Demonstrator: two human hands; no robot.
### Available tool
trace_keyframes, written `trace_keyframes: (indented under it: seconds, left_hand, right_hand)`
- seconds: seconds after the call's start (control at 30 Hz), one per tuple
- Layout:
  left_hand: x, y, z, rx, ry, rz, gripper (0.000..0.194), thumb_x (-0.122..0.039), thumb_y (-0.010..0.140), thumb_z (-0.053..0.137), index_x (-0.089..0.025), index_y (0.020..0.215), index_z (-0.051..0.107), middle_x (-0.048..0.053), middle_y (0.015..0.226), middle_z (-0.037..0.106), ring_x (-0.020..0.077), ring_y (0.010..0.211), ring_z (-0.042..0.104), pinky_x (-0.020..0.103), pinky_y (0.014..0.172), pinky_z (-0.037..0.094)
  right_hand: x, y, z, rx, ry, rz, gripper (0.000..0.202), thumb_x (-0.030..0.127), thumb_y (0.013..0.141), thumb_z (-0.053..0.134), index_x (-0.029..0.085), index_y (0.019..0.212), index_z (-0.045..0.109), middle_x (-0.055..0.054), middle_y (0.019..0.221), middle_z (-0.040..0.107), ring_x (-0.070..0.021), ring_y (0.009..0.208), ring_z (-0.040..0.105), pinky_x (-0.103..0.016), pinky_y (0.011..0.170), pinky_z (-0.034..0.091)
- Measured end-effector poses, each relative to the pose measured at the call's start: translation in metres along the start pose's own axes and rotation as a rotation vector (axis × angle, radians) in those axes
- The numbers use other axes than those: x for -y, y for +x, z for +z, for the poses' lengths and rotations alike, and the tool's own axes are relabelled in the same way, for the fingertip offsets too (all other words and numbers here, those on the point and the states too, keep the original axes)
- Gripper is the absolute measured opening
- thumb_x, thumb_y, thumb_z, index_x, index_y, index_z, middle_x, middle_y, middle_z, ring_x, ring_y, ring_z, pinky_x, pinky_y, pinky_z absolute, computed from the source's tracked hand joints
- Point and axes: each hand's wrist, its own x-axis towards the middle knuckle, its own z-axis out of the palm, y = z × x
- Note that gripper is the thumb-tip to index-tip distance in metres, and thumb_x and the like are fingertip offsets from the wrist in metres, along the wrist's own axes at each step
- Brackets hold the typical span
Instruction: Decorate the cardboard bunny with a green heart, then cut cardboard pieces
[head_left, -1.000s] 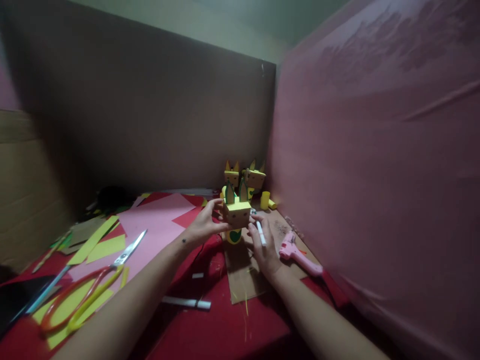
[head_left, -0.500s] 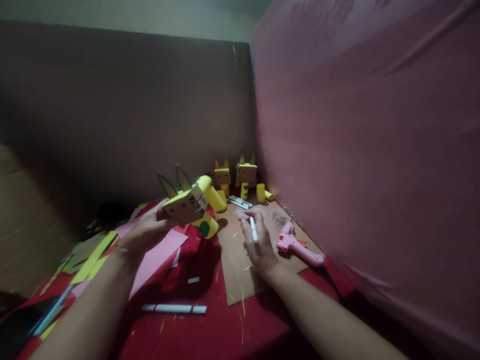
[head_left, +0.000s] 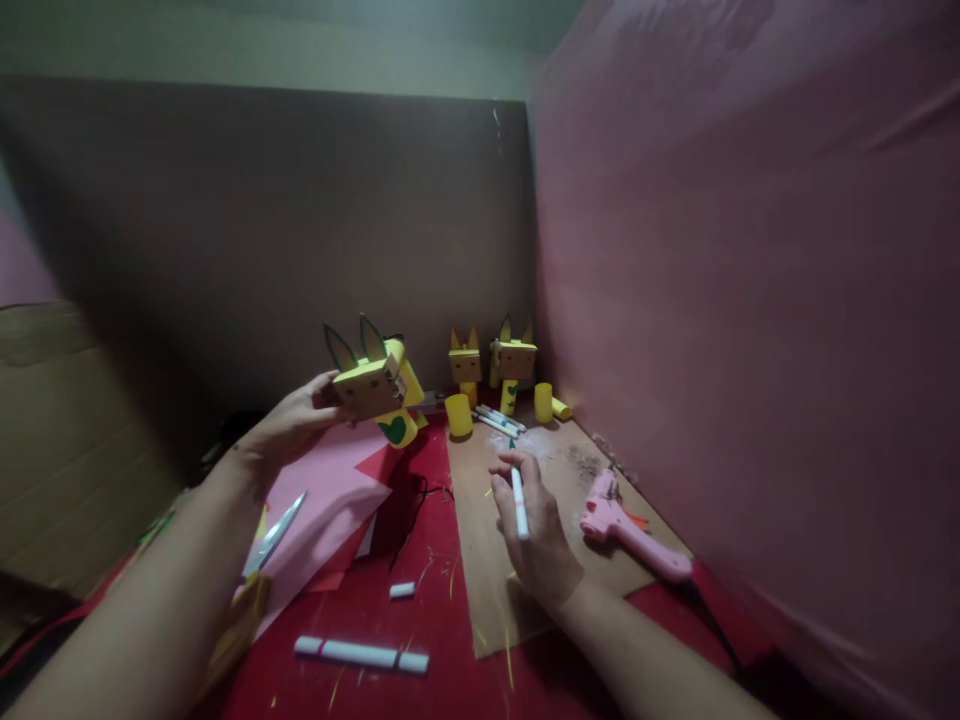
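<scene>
My left hand grips a cardboard animal figure by the side of its box-shaped head, above the table. The figure has two pointed ears edged in dark green, a yellow top, and a yellow tube body with a green heart. My right hand holds a white marker between its fingers over a cardboard sheet. A white marker cap and another white marker lie on the red cloth.
Two similar figures stand at the back, near yellow tubes and several markers. A pink glue gun lies right, beside the pink wall. Scissors rest on pink paper at left.
The view has shifted, so most things sit further right. The figure has drawn away from the yellow tube at its right, and the scissors have come into view. Both hands keep their holds.
</scene>
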Motion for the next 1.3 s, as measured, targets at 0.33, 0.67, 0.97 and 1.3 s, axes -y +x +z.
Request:
trace_keyframes:
  seconds: [0.33, 0.67, 0.97, 1.3]
  left_hand:
    - [0.043, 0.05, 0.009, 0.074, -0.079, -0.067, 0.057, -0.019, 0.056, 0.084, -0.017, 0.109, 0.063, 0.009, 0.106, 0.069, 0.0247, 0.097, 0.066, 0.029, 0.077, 0.054]
    - [0.054, 0.055, 0.014, 0.082, -0.125, -0.078, 0.058, -0.019, 0.057, 0.085, -0.017, 0.111, 0.063, 0.012, 0.11, 0.069, 0.0269, 0.102, 0.065, 0.031, 0.079, 0.055]
    - [0.056, 0.057, 0.018, 0.11, -0.123, -0.091, 0.06, -0.018, 0.058, 0.085, -0.014, 0.113, 0.06, 0.011, 0.105, 0.066, 0.0237, 0.094, 0.065, 0.029, 0.073, 0.055]
    - [0.043, 0.032, 0.007, 0.039, -0.177, -0.039, 0.062, -0.018, 0.057, 0.086, -0.016, 0.113, 0.059, 0.009, 0.106, 0.065, 0.0228, 0.095, 0.063, 0.028, 0.075, 0.054]
  right_hand:
    - [-0.012, -0.007, 0.006, 0.048, -0.041, -0.002, 0.024, 0.034, 0.096, 0.045, 0.025, 0.118, 0.049, -0.008, 0.111, 0.066, -0.0146, 0.073, 0.065, -0.026, 0.061, 0.053]
    - [-0.008, -0.01, 0.01, 0.044, -0.065, 0.01, 0.025, 0.03, 0.091, 0.051, 0.026, 0.115, 0.056, -0.006, 0.096, 0.07, -0.0155, 0.063, 0.064, -0.026, 0.052, 0.05]
    - [-0.008, -0.009, 0.008, 0.047, -0.163, -0.054, 0.025, 0.028, 0.093, 0.047, 0.024, 0.117, 0.054, -0.006, 0.096, 0.069, -0.0181, 0.075, 0.066, -0.028, 0.061, 0.052]
    - [-0.014, 0.001, 0.0, 0.325, -0.739, -0.171, 0.04, 0.002, 0.08, 0.05, 0.021, 0.113, 0.063, -0.012, 0.104, 0.067, -0.0264, 0.097, 0.058, -0.038, 0.084, 0.048]
